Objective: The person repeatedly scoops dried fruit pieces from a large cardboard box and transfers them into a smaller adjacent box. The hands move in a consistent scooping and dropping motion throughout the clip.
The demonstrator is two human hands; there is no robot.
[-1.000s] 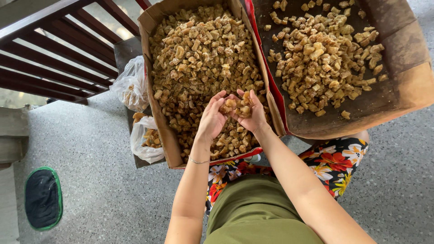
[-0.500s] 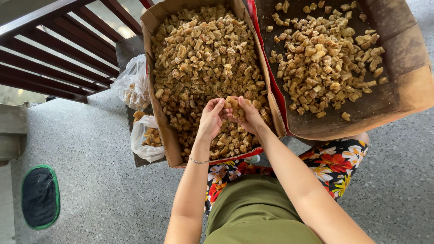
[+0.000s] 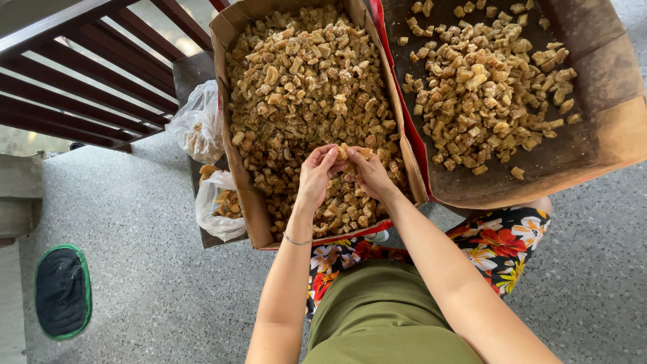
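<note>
brown rails [image 3: 74, 74] run along the far left, above a green-rimmed dark mat [image 3: 62, 291] on the speckled floor [image 3: 155, 283]. next come two clear bags [image 3: 202, 128] of tan pieces, tucked just beside the left box [image 3: 237, 168], which is heaped to the brim with tan chunks [image 3: 303, 81]. over its near end we hold both hands together. our left hand [image 3: 315, 176], a thin bracelet [image 3: 296, 240] on the wrist, has its fingers curled in toward the right, pinching one side of a small piece [image 3: 349, 152]. our right hand [image 3: 369, 174] meets it from the other side, thumb and fingers closed on the same piece, so the piece sits between the two sets of fingertips, raised just above the heap. it lies at the far tips of both hands, equally near to each; its long axis we cannot tell, since fingers cover most of it. to the right, past the red-edged wall where the boxes touch, the right box [image 3: 600, 135] holds a thinner, paler spread of chunks [image 3: 485, 87] with bare dark bottom showing around them. that box lies up and right of the right hand, the nearer of the two to it. below, a flowered cloth [image 3: 512, 243] and green lap [image 3: 384, 310].
</note>
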